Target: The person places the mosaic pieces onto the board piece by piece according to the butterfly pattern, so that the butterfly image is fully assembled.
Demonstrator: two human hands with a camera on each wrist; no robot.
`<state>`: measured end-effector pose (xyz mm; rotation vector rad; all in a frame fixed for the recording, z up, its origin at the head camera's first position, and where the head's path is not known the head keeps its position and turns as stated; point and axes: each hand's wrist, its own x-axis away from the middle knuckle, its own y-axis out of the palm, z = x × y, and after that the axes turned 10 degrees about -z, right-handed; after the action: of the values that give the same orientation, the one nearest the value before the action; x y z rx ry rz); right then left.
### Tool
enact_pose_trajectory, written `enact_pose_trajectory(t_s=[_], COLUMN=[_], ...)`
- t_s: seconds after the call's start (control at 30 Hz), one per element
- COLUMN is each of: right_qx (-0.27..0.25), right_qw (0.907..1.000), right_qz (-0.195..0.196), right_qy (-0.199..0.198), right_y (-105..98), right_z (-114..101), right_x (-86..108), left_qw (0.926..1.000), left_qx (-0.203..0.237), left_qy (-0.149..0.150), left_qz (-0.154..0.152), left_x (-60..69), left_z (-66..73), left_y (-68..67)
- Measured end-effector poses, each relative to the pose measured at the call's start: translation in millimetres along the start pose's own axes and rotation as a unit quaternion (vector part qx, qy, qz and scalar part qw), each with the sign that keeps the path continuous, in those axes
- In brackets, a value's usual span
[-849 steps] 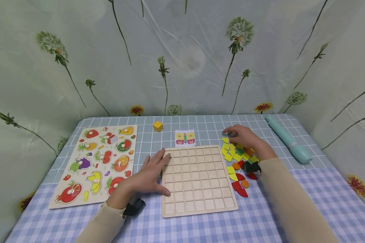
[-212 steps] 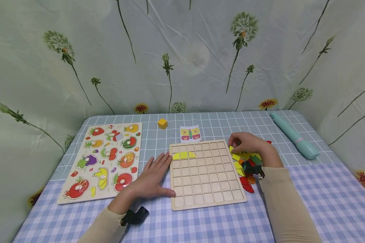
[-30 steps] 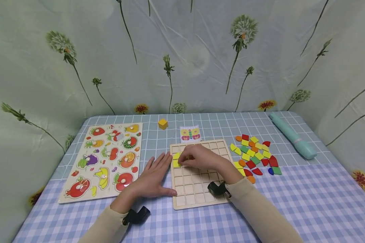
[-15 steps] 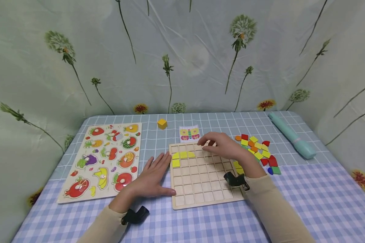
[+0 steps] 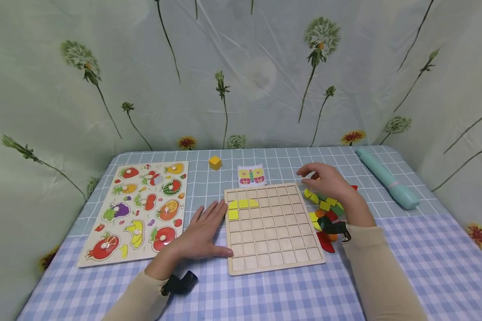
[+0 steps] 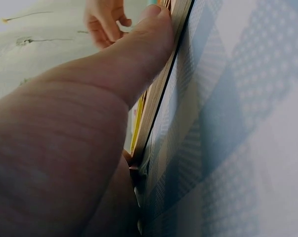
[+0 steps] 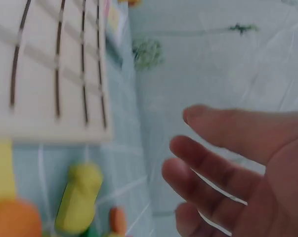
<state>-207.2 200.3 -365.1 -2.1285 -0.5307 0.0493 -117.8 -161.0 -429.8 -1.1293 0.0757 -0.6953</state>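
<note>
Working over a cloth-covered counter, with a fruit puzzle lying flat to the left of the left fingers. Has a grid board set between the left fingers and the right fingers, mostly bare. Well to the right of the right fingers, leaves a teal roll, perhaps a folded umbrella. Rests the left hand at the board's left rim, fingers straight and spread, apparently steadying. Holds the right hand raised near the board's far right corner, fingers loosely bent and apart, pinching nothing visible. Has loose pieces in yellow, green, orange and red on the near side of the right fingers, partly hidden by hand and wrist. Probably copying the butterfly card, left of the right fingers. Leaves a yellow cube beyond the left fingertips. Just right of those fingertips, shows three yellow pieces in a row, plus one yellow square below the leftmost. Judging by that, seems early in the butterfly's yellow wing, between placements. Likely calls next for lowering the right fingers, pinching another yellow one and seating it flat beside that square.
</note>
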Motion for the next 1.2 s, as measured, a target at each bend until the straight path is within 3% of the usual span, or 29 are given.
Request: enact_pose_trajectory(t_s=[0.23, 0.5, 0.7, 1.2], right_qx=[0.008, -0.016, -0.023, 0.019], right_qw=[0.9972, 0.9887, 0.9858, 0.9845], right_qz=[0.032, 0.011, -0.001, -0.014], right_qy=[0.067, 0.149, 0.166, 0.174], right_y=[0.6, -0.3, -0.7, -3.3], right_z=[30.6, 49.2, 54.1, 55.2], right_x=[-4.1, 1.1, 0.2, 0.6], left_qw=[1.0, 1.0, 0.9999, 0.9998], left_qx=[0.004, -0.002, -0.002, 0.001], left_qy=[-0.001, -0.007, -0.012, -0.019], left_qz=[-0.001, -0.005, -0.009, -0.01], left_x=[-0.4, -0.5, -0.3, 0.5], left_z=[0.8, 0.6, 1.7, 1.9], left_y=[-0.7, 0.1, -1.0, -0.3])
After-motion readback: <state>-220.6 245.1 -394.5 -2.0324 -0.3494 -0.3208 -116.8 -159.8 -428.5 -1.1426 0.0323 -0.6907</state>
